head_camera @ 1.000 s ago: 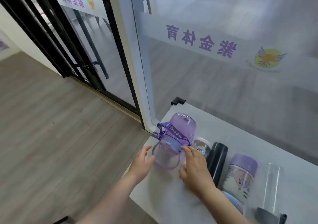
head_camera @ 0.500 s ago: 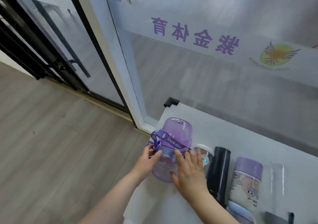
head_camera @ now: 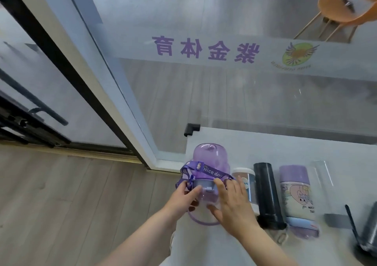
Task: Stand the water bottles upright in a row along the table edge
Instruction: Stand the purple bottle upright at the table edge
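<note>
A big clear purple bottle [head_camera: 210,159] with a "Nice day" strap lies on its side at the left end of the white table [head_camera: 285,147]. My left hand [head_camera: 183,198] grips its lid end from the left, and my right hand [head_camera: 232,202] holds it from the right. To its right lie a small clear bottle with a white cap [head_camera: 244,182], a black flask [head_camera: 267,192], a purple-capped cartoon bottle [head_camera: 295,194] and a clear tumbler [head_camera: 324,182], all on their sides.
A glass wall with purple lettering [head_camera: 204,47] runs just behind the table. A black corner guard [head_camera: 190,128] marks the table's far left corner. A dark bottle [head_camera: 369,233] sits at the right edge. Wooden floor [head_camera: 61,204] lies left of the table.
Both hands have closed in on the purple bottle's lid end, from resting beside it to gripping it. The view has tilted up and right.
</note>
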### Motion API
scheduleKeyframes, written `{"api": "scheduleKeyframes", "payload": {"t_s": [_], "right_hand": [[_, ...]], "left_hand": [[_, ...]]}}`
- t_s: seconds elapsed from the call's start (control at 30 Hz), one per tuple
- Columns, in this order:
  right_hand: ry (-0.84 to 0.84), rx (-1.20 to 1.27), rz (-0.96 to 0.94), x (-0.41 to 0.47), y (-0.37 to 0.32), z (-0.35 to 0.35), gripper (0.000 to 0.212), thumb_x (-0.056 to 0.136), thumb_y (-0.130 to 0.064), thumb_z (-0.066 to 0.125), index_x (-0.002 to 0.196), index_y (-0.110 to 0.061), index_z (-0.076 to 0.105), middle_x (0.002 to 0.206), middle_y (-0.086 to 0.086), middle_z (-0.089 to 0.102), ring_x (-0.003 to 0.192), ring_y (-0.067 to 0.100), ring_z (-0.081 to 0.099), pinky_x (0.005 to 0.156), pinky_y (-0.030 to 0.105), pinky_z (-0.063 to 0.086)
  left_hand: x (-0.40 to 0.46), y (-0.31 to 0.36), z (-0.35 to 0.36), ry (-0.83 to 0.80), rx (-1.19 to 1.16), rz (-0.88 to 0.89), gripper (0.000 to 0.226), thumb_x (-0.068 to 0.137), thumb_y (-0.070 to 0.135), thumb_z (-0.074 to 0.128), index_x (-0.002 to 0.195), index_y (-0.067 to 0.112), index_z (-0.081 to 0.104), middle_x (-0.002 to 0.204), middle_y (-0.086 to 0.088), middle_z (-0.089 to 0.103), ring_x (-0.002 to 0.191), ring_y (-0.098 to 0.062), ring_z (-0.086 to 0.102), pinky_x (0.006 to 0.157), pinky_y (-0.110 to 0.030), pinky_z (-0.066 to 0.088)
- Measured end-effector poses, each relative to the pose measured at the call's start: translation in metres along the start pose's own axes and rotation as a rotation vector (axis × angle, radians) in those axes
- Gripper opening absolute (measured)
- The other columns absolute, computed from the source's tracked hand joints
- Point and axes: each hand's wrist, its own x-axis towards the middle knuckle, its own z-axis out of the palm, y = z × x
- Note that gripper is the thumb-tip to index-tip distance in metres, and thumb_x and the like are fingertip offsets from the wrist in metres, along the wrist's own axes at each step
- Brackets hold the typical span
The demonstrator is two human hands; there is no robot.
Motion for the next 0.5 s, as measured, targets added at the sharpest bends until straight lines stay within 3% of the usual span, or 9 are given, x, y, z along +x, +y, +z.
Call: {"api": "scheduleKeyframes", "payload": {"t_s": [0.17,0.27,0.37,0.5], "right_hand": [[-0.145,0.103,0.095,0.005,0.001,-0.026,0.075,0.079,-0.067,0.039,0.141,-0.025,0.032,0.122,0.002,0.05,0.119,0.025,0.046,0.117,0.041,0.022],[-0.213,0.241,0.146,0.016,0.0,-0.05,0.076,0.082,-0.069,0.043,0.146,-0.032,0.026,0.132,-0.003,0.045,0.122,0.017,0.039,0.109,0.033,0.032],[-0.309,0.362,0.206,0.028,0.001,-0.07,0.071,0.085,-0.066,0.048,0.145,-0.04,0.021,0.135,-0.005,0.04,0.124,0.015,0.037,0.106,0.035,0.038],[-0.325,0.554,0.268,0.046,0.01,-0.086,0.054,0.089,-0.062,0.048,0.138,-0.041,0.039,0.121,-0.005,0.055,0.107,0.011,0.051,0.093,0.031,0.045]], "left_hand": [[-0.009,0.019,-0.019,-0.058,0.058,0.055,0.027,0.096,0.032,0.055,0.111,0.011,0.061,0.092,-0.007,0.067,0.072,-0.017,0.063,0.072,-0.029,0.055],[-0.017,0.03,-0.026,-0.08,0.046,0.097,0.025,0.098,0.028,0.05,0.106,0.01,0.064,0.088,-0.006,0.067,0.072,-0.014,0.064,0.074,-0.028,0.055],[-0.023,0.04,-0.033,-0.094,0.054,0.114,0.032,0.099,0.03,0.047,0.103,0.006,0.068,0.09,-0.011,0.072,0.074,-0.015,0.068,0.076,-0.027,0.055],[-0.027,0.057,-0.037,-0.118,0.035,0.111,0.047,0.101,0.036,0.041,0.095,-0.003,0.068,0.09,-0.015,0.075,0.082,-0.023,0.071,0.083,-0.031,0.052]]}}
